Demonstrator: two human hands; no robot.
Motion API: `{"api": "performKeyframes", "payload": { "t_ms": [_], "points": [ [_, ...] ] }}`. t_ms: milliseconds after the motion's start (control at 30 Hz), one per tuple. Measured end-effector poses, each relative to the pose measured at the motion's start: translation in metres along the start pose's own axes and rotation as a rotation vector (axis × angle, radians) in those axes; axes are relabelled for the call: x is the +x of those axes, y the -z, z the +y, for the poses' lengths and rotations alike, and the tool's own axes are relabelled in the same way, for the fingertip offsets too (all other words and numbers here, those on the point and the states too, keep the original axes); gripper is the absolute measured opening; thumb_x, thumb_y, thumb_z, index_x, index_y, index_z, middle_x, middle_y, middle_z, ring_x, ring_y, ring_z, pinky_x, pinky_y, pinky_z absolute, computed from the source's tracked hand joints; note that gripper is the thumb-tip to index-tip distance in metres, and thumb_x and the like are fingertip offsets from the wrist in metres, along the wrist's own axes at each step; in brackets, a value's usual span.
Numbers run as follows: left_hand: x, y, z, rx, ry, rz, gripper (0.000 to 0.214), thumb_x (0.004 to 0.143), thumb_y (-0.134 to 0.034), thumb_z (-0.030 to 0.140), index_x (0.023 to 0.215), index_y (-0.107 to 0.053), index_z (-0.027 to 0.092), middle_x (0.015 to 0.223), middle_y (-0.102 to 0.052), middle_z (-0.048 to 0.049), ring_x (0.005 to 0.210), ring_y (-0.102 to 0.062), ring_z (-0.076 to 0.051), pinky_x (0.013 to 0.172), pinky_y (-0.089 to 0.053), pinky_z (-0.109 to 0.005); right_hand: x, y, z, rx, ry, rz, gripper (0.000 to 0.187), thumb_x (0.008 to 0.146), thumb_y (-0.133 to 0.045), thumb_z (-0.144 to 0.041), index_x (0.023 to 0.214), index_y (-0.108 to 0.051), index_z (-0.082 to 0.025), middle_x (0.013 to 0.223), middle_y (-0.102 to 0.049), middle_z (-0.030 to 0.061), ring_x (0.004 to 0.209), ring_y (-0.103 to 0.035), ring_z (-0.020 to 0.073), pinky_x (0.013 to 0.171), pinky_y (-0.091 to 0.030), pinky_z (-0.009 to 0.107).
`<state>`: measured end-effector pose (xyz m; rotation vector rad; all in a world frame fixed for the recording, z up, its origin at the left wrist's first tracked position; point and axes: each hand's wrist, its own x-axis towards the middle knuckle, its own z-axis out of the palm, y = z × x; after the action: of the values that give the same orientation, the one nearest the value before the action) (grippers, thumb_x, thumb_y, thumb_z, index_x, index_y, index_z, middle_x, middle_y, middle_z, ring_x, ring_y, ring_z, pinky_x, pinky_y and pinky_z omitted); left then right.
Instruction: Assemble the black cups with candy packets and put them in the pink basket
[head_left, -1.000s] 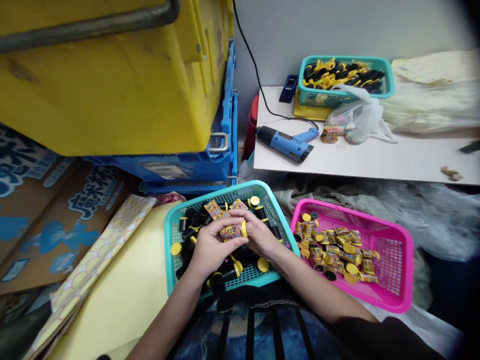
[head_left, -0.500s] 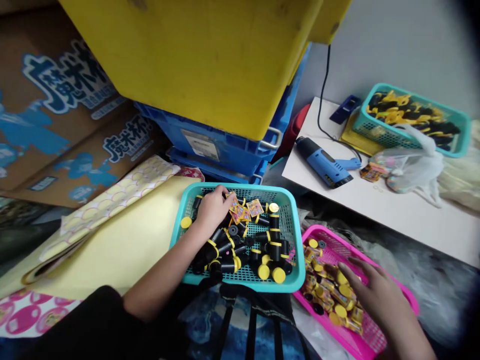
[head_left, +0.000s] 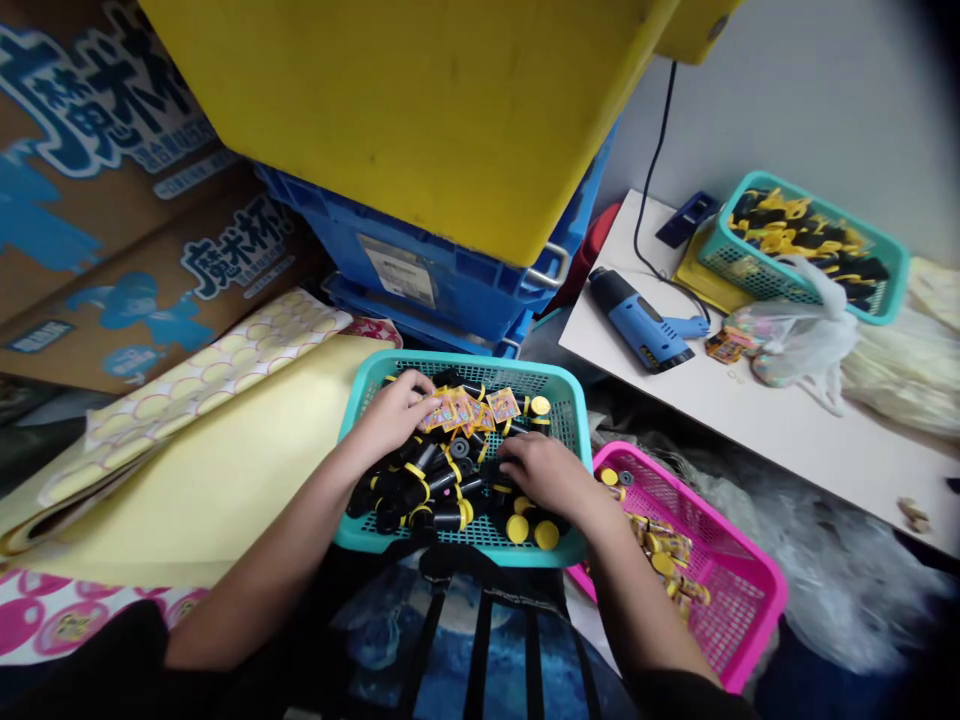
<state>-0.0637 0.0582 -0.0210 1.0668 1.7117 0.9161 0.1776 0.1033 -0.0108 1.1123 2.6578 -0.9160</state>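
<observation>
A teal basket [head_left: 568, 420] on my lap holds several small black tubes with yellow caps [head_left: 431, 492] and a few orange-yellow stickers [head_left: 469, 408]. My left hand [head_left: 390, 418] rests in its far left part, fingers pinched on a sticker at the edge of that bunch. My right hand [head_left: 546, 472] lies palm down over the tubes in the basket's right half, fingers curled onto them; what it grips is hidden. To the right, a pink basket [head_left: 750, 590] holds several tubes wrapped in stickers [head_left: 664, 555].
Yellow sticker sheets [head_left: 225, 470] lie at my left. Behind stand a blue crate [head_left: 420, 270] under a yellow crate [head_left: 420, 100], with printed cardboard boxes [head_left: 142, 250] beside them. A white board [head_left: 787, 420] carries a blue heat gun [head_left: 637, 325], a plastic bag [head_left: 795, 345] and another teal basket [head_left: 810, 245].
A second ago both hands held one stickered tube. The right hand then went to the pink basket and has come back over the teal basket; the left hand went to the stickers.
</observation>
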Motion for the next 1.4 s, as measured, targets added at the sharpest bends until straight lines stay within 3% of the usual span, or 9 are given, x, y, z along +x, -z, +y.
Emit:
{"api": "performKeyframes", "payload": {
  "t_ms": [167, 233, 300, 433, 667, 800, 900, 1133, 1400],
  "points": [
    [-0.004, 0.002, 0.0, 0.081, -0.125, 0.097, 0.01, 0.067, -0.072, 0.028, 0.063, -0.067, 0.02, 0.087, -0.071, -0.0067, 0.075, -0.065, -0.02, 0.067, -0.05, -0.03, 0.009, -0.017, -0.004, -0.234, -0.134, -0.009, 0.025, 0.079, -0.058, -0.016, 0.102, -0.066, -0.013, 0.109, -0.066, 0.0191, 0.107, -0.053, 0.0366, 0.087, -0.04, 0.049],
    [-0.004, 0.001, 0.005, 0.045, -0.13, 0.14, 0.012, 0.066, -0.074, 0.029, 0.072, -0.072, 0.02, 0.082, -0.071, -0.0049, 0.073, -0.065, -0.019, 0.068, -0.05, -0.03, 0.012, -0.025, -0.002, -0.194, -0.197, 0.004, 0.022, 0.075, -0.058, -0.009, 0.095, -0.067, -0.01, 0.102, -0.066, 0.0223, 0.105, -0.053, 0.0394, 0.087, -0.039, 0.054],
    [-0.006, -0.001, 0.012, -0.046, -0.101, 0.13, 0.032, 0.066, -0.075, 0.032, 0.095, -0.071, 0.019, 0.066, -0.066, 0.0004, 0.063, -0.063, -0.017, 0.063, -0.049, -0.028, 0.015, -0.031, 0.001, -0.134, -0.212, 0.028, 0.02, 0.072, -0.057, -0.005, 0.089, -0.067, -0.01, 0.097, -0.066, 0.0227, 0.103, -0.053, 0.0398, 0.088, -0.038, 0.055],
    [-0.013, -0.003, 0.024, -0.217, -0.078, 0.148, 0.055, 0.067, -0.076, 0.031, 0.118, -0.059, 0.018, 0.057, -0.063, 0.0057, 0.054, -0.061, -0.012, 0.056, -0.047, -0.022, 0.015, -0.023, 0.009, -0.066, -0.19, 0.065, 0.019, 0.074, -0.064, -0.015, 0.092, -0.064, -0.011, 0.099, -0.064, 0.019, 0.101, -0.055, 0.0343, 0.088, -0.041, 0.048],
    [-0.022, -0.014, 0.03, -0.197, -0.148, 0.113, 0.017, 0.073, -0.071, 0.031, 0.082, -0.074, 0.018, 0.077, -0.077, -0.0033, 0.07, -0.07, -0.017, 0.066, -0.055, -0.026, -0.011, 0.008, 0.019, 0.857, -0.037, 0.299, 0.038, 0.084, -0.061, -0.044, 0.115, -0.06, -0.023, 0.106, -0.062, 0.0047, 0.074, -0.058, 0.0144, 0.075, -0.049, 0.033],
    [-0.023, -0.025, 0.033, -0.187, -0.246, 0.131, 0.011, 0.074, -0.07, 0.026, 0.081, -0.076, 0.02, 0.085, -0.078, -0.0029, 0.081, -0.072, -0.018, 0.077, -0.057, -0.028, -0.014, 0.01, 0.008, 1.285, 0.036, 0.372, 0.041, 0.082, -0.065, -0.044, 0.12, -0.061, -0.029, 0.11, -0.062, 0.0039, 0.083, -0.061, 0.0157, 0.075, -0.052, 0.031],
    [-0.025, -0.03, 0.033, -0.183, -0.273, 0.137, 0.011, 0.075, -0.07, 0.027, 0.081, -0.077, 0.02, 0.085, -0.078, -0.003, 0.081, -0.073, -0.019, 0.078, -0.058, -0.029, -0.01, 0.009, 0.004, 1.464, 0.057, 0.448, 0.037, 0.071, -0.077, -0.04, 0.103, -0.067, -0.026, 0.098, -0.067, 0.0028, 0.083, -0.063, 0.0162, 0.071, -0.054, 0.028],
    [-0.028, -0.038, 0.033, -0.189, -0.317, 0.139, 0.013, 0.077, -0.069, 0.029, 0.08, -0.077, 0.019, 0.084, -0.078, -0.0036, 0.08, -0.073, -0.019, 0.077, -0.058, -0.03, -0.002, 0.012, 0.008, 1.418, 0.046, 0.462, 0.031, 0.063, -0.082, -0.039, 0.086, -0.072, -0.02, 0.08, -0.068, 0.0006, 0.058, -0.056, 0.0089, 0.053, -0.049, 0.022],
    [-0.026, -0.038, 0.039, -0.194, -0.284, -0.023, 0.013, 0.077, -0.069, 0.029, 0.083, -0.076, 0.02, 0.087, -0.078, -0.0038, 0.083, -0.072, -0.02, 0.081, -0.058, -0.032, -0.001, 0.008, 0.008, 1.298, 0.025, 0.418, 0.032, 0.063, -0.083, -0.036, 0.088, -0.072, -0.021, 0.084, -0.067, 0.0011, 0.071, -0.061, 0.0127, 0.066, -0.051, 0.027]
  ]
}}
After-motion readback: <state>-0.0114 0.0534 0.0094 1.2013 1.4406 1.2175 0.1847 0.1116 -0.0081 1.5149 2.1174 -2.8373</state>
